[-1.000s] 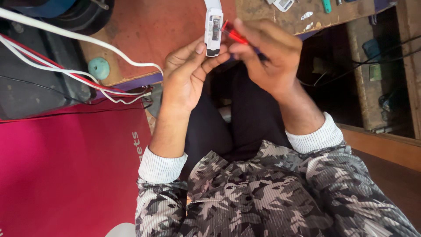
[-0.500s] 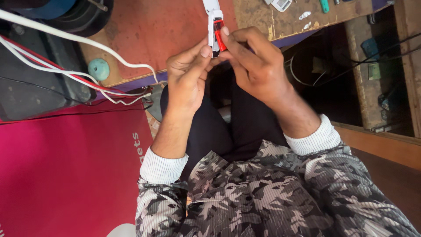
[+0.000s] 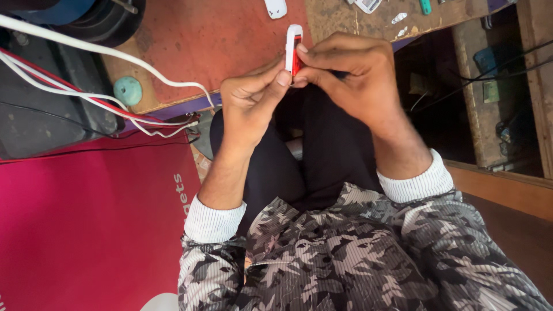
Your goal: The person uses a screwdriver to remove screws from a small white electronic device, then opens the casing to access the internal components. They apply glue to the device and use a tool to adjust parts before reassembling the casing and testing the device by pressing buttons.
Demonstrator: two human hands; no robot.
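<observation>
A small white and red casing [image 3: 294, 49] is held upright above the lap, its long axis pointing away from the body. It is pinched from the left by the left hand [image 3: 253, 101] and from the right by the right hand [image 3: 351, 75], whose fingers [image 3: 314, 57] are pressed together on it. Both hands are equally near.

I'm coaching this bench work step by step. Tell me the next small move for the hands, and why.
Probably press the red part further into the small white casing with the right hand. The red piece sits against the casing's edge, pinched by the right fingertips, while the left hand steadies the casing from below. Whether it is fully seated cannot be told.
</observation>
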